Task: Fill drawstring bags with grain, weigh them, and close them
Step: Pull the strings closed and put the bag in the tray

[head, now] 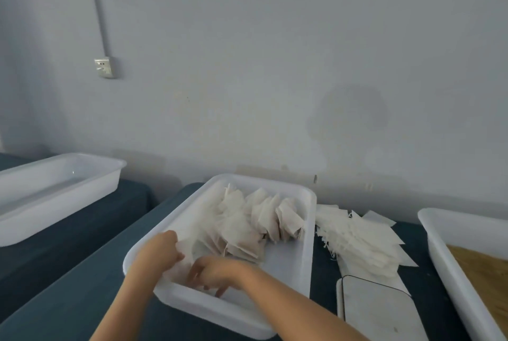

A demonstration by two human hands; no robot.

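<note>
A white tray [308, 252] in the middle holds several filled white drawstring bags [255, 217] leaning in a row. Both my hands reach into its near left corner. My left hand [159, 250] grips the top of a translucent white bag [189, 233] there. My right hand [211, 272] is beside it with curled fingers touching the bag's lower part; the grip is unclear. A pile of flat empty bags [365, 239] lies on the table to the right. A flat white scale [379, 310] sits in front of that pile. A tray of brown grain [483, 266] is at the far right.
An empty white tray [55, 189] stands on a second dark-blue table [68, 236] at the left, with a gap between the tables. A grey wall rises close behind, with a socket [105, 68] on it.
</note>
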